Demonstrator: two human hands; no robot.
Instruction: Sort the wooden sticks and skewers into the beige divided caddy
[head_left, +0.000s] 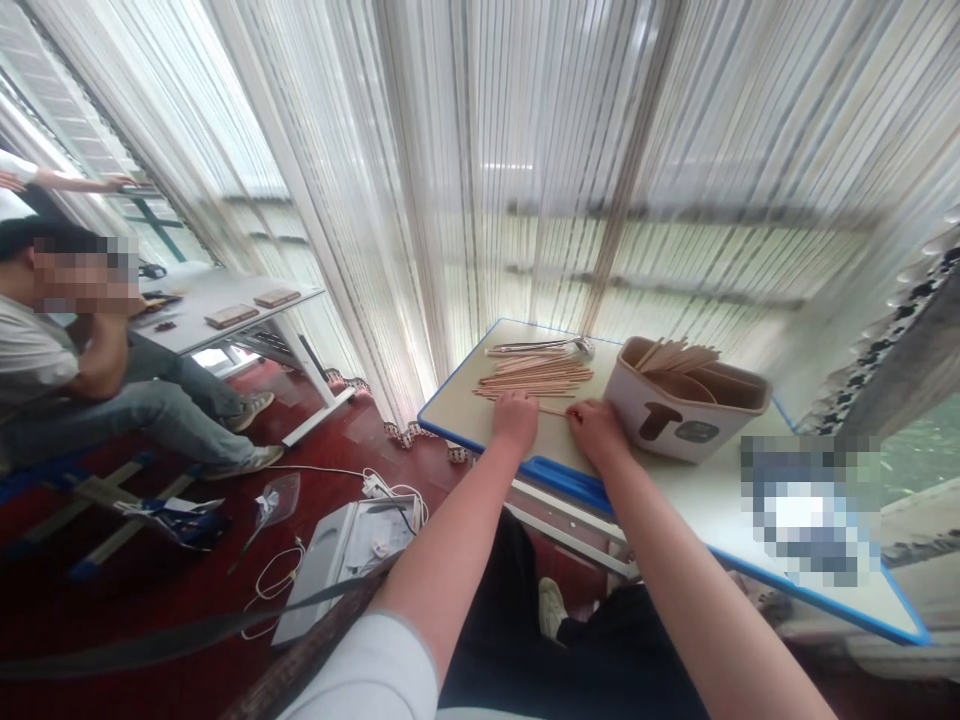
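Note:
A wooden chopstick (553,411) lies level between my two hands, just above or on the small table. My left hand (516,420) is closed at its left end, close to the near edge of a loose pile of wooden chopsticks (536,376). My right hand (596,430) pinches its right end, beside a storage box (686,420). That box is pale outside and brown inside, with dividers, and more chopsticks (679,356) lean in it. Behind the pile lie metal utensils, among them a ladle or spoon (583,346).
The cream table (465,400) has a blue rim and stands against a sheer curtain (525,200). A blurred-out object (802,510) lies at its right end. Left, a seated person (67,350) is at a white table (285,315). Cables and an open white box (352,550) are on the floor.

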